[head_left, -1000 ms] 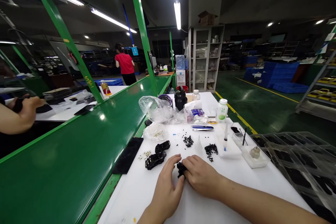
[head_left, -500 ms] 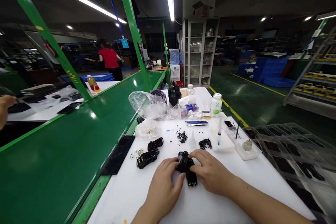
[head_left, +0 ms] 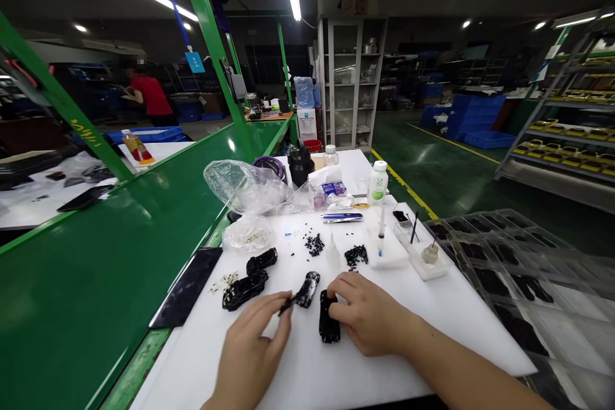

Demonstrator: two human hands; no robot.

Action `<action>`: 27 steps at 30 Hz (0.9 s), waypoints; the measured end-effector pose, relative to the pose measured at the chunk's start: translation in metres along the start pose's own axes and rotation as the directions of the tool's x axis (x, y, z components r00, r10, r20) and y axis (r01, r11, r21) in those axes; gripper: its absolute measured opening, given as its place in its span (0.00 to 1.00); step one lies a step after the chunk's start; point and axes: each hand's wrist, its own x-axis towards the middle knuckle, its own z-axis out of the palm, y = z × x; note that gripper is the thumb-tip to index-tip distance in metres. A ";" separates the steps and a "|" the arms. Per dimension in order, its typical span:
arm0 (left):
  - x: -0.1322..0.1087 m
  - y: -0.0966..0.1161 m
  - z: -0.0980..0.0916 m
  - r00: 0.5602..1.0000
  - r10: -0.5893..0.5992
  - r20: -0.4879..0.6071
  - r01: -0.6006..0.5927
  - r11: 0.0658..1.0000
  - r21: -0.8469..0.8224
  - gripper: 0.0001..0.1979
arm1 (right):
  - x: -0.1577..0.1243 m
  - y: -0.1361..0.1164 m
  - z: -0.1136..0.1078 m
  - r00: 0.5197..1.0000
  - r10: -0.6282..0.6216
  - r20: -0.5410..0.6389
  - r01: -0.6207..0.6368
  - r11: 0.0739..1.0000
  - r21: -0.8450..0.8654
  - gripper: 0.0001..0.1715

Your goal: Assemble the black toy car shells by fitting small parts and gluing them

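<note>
My left hand [head_left: 257, 339] is closed on a small dark part [head_left: 285, 305], blurred at the fingertips. Just beyond it a glossy black car-shaped piece [head_left: 307, 289] lies at a slant. My right hand [head_left: 368, 315] has its thumb and forefinger on the right edge of a black car-shaped piece [head_left: 329, 320] that lies upright in view on the white board. Two more black car-shaped pieces, one nearer [head_left: 245, 289] and one farther [head_left: 262, 261], lie to the left. Two piles of tiny black parts, left [head_left: 315, 245] and right [head_left: 356, 256], sit beyond my hands.
Blue tweezers [head_left: 341, 218], a syringe [head_left: 381, 237] on a white block and a white bottle [head_left: 378, 183] stand farther back. Plastic bags [head_left: 247, 234] lie left. Clear trays [head_left: 490, 253] are at the right, a green surface [head_left: 120, 269] at the left. A person in red [head_left: 152, 97] stands far off.
My left hand has moved left, away from my right hand. The black pieces that were together between my hands now lie apart. The view has shifted right.
</note>
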 end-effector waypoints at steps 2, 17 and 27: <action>-0.003 -0.013 -0.012 0.998 0.066 -0.014 -0.065 0.992 0.106 0.07 | 0.000 -0.001 -0.002 0.999 -0.029 0.013 0.029 0.999 -0.024 0.08; 0.005 -0.006 0.007 0.857 0.188 0.480 -0.371 0.871 0.321 0.26 | 0.003 0.005 0.011 0.990 -0.054 -0.129 0.040 0.994 -0.102 0.08; -0.015 0.003 -0.004 0.880 0.113 0.461 -0.260 0.927 0.269 0.18 | -0.001 0.011 -0.008 0.990 0.110 -0.092 -0.081 0.960 0.270 0.12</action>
